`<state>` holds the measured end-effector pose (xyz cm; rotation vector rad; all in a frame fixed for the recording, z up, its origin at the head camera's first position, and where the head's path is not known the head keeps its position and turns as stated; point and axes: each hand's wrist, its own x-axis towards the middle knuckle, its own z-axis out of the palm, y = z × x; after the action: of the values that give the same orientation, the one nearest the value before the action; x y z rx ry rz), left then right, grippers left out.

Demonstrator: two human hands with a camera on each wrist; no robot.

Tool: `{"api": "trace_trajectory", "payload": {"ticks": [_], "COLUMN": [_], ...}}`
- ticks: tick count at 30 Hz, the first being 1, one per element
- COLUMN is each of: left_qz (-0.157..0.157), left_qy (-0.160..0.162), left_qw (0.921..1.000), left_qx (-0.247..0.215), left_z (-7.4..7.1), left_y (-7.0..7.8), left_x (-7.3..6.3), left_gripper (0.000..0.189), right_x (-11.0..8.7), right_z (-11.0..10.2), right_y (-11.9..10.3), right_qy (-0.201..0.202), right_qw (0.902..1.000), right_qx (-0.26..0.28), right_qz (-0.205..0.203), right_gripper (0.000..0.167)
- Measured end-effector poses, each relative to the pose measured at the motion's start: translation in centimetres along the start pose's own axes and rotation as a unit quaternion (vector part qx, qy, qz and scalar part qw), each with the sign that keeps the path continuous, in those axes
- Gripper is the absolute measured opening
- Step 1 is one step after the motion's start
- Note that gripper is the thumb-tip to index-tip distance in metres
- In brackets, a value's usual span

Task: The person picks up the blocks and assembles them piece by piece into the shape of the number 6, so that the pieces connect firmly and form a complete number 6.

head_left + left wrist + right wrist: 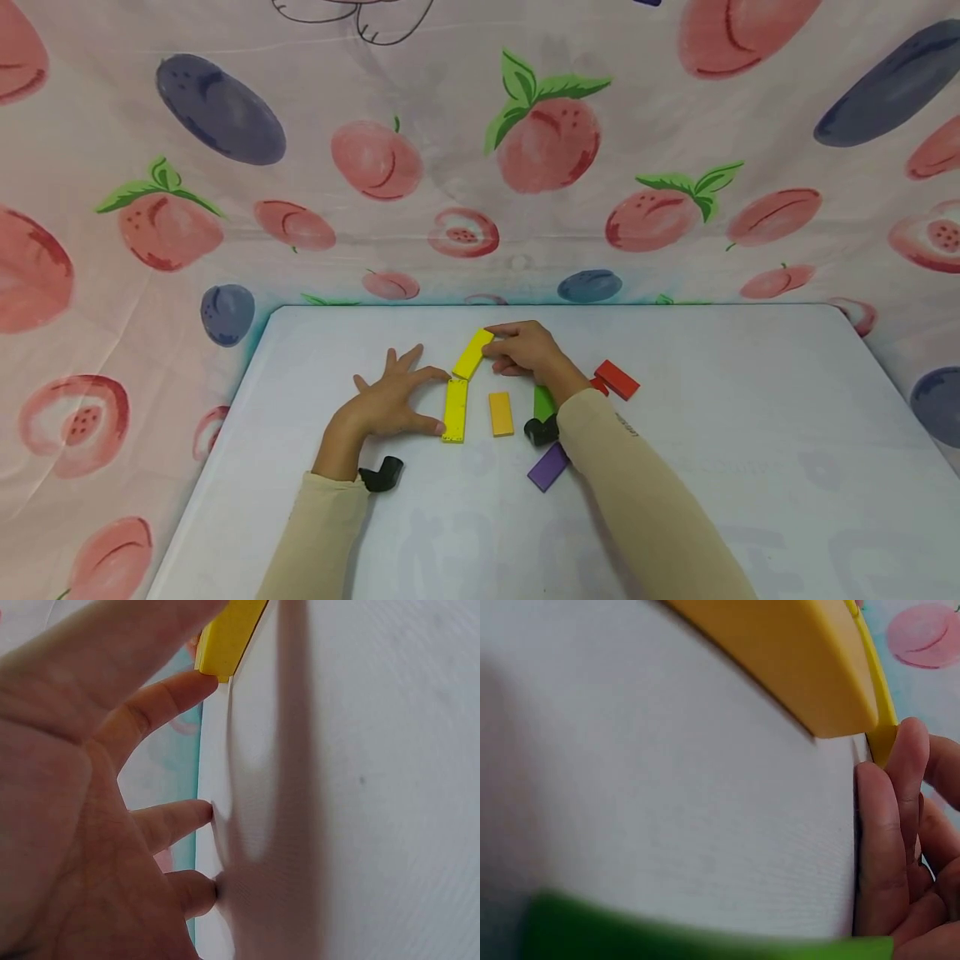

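Note:
Two yellow blocks lie end to end on the white table. My left hand (390, 402) holds the lower yellow block (454, 412) by its ends, thumb at the near end and index finger at the far end. Its other fingers spread outward, their tips at the tabletop in the left wrist view. My right hand (527, 346) pinches the upper yellow block (472, 354), which slants up to the right from the lower one. In the right wrist view that block shows as a thin yellow strip (883, 742) by the fingertips, partly hidden behind an orange block (795, 660).
Between the forearms are the orange block, a green block (543, 403) partly under the right wrist, and a purple block (548, 467). Red blocks (617, 380) lie right of the right hand. A fruit-printed cloth (465, 150) rises behind the table's back edge.

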<state>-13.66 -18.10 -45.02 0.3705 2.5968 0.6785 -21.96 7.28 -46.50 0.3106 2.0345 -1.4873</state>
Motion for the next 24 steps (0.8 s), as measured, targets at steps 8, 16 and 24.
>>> {"api": "trace_trajectory", "payload": {"ticks": [8,16,24], "left_qz": [0.001,-0.001,-0.006], "left_qy": [-0.002,0.000,0.002], "left_qw": [1.0000,1.0000,1.0000], "left_qx": [-0.005,0.001,0.007], "left_z": [0.00,0.02,0.17], "left_y": [-0.10,0.06,0.26], "left_x": [-0.10,-0.02,0.08], "left_gripper": [0.073,0.073,0.071], "right_x": [-0.24,-0.07,-0.05], "right_z": [0.03,0.01,0.12], "right_y": [-0.07,-0.09,-0.06], "right_qy": [0.004,0.004,0.010], "right_qw": [1.0000,0.9999,0.9999], "right_qx": [0.000,0.012,0.012], "right_qz": [0.000,0.006,0.004], "right_gripper": [0.047,0.046,0.046]}}
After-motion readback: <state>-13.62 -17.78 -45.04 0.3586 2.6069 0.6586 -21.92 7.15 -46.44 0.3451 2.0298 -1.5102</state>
